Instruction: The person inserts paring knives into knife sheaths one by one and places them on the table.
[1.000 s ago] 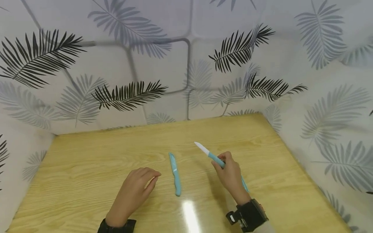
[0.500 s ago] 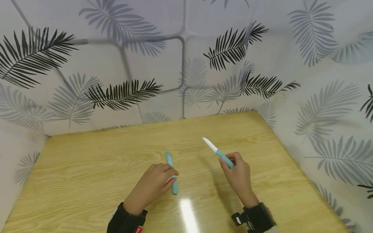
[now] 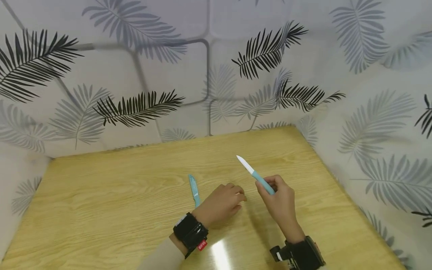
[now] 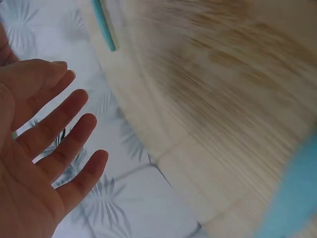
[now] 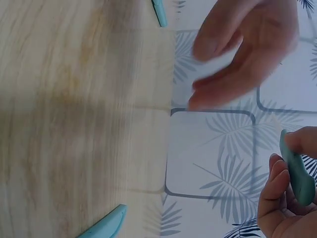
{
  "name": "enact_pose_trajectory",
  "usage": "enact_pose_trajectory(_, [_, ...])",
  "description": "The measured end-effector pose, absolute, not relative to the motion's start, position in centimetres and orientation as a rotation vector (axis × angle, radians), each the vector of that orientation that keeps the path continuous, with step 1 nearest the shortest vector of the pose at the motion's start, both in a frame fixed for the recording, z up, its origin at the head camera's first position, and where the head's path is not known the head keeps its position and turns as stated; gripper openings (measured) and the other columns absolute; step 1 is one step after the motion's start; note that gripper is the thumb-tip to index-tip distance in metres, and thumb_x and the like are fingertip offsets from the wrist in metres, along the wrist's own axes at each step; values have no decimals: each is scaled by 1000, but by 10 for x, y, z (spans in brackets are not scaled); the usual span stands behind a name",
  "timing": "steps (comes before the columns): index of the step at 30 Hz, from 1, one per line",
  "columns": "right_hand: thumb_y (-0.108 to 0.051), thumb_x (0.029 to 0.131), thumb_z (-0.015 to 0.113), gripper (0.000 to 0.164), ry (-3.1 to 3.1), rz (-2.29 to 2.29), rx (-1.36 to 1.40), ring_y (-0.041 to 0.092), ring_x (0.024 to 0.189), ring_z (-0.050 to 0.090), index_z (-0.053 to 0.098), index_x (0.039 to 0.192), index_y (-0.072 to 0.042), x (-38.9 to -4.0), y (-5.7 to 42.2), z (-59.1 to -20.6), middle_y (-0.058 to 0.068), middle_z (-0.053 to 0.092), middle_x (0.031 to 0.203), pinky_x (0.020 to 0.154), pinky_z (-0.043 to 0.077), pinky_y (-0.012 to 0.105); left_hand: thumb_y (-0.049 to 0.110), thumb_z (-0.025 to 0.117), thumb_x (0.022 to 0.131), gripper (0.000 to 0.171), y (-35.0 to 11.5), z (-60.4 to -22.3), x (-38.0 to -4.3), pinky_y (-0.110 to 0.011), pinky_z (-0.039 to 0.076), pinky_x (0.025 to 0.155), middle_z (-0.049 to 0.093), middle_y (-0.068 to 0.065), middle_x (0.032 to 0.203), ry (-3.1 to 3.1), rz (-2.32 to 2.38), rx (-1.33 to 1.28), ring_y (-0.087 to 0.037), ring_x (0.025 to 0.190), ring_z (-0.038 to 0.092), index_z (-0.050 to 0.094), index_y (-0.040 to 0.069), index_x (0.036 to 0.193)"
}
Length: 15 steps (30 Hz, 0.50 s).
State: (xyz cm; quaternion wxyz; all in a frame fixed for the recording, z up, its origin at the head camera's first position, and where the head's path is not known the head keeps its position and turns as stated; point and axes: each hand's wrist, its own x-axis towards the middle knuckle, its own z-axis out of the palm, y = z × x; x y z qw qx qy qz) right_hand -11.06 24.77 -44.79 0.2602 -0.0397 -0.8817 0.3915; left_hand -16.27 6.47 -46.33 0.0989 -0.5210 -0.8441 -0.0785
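Note:
My right hand (image 3: pixel 280 198) holds a small paring knife (image 3: pixel 264 182) by its teal handle, with the white blade pointing up and away to the left. In the right wrist view, the thumb and fingers grip that handle (image 5: pixel 298 171). To its left my left hand (image 3: pixel 222 204) reaches over the table, fingers loosely spread and holding nothing, as the left wrist view shows (image 4: pixel 44 144). A second teal knife (image 3: pixel 194 187) lies on the table with its blade covered; the left wrist hides its lower handle. A teal piece like a blade cover (image 5: pixel 105 224) lies near the right hand.
The wooden table (image 3: pixel 111 195) meets a wall with leaf-patterned covering (image 3: pixel 189 75) at the back. The same covering runs along the right side (image 3: pixel 378 150). A bright reflection lies on the tabletop near the front.
My left hand has passed over the covered knife from its left side to its right, toward the right hand. The right hand has shifted slightly right, still gripping the bare knife.

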Motion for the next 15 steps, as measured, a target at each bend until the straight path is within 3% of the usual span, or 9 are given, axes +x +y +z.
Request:
enact_pose_trajectory(8, [-24, 81, 72, 22, -2355, 1088, -91, 10, 61, 58, 62, 89, -6, -111, 247, -443, -1, 62, 70, 47, 44, 25, 32, 61, 88, 17, 118, -463, -151, -19, 42, 66, 61, 10, 104, -2352, 40, -1647, -7, 89, 52, 68, 27, 103])
enact_pose_trajectory(11, [-25, 81, 71, 22, -2346, 1101, -77, 9, 62, 59, 62, 89, -6, -111, 246, -441, -1, 63, 71, 49, 46, 24, 28, 58, 89, 22, 128, -470, -149, -21, 44, 68, 60, 6, 110, -2316, 38, -1622, -8, 94, 51, 67, 21, 108])
enact_pose_trajectory(15, [-24, 81, 72, 21, -2334, 1109, -67, 8, 62, 58, 63, 89, -6, -110, 245, -440, -1, 63, 71, 50, 46, 25, 18, 52, 94, 19, 138, -481, -150, -19, 44, 73, 58, 5, 103, -2318, -159, -1613, -5, 91, 51, 64, 12, 107])
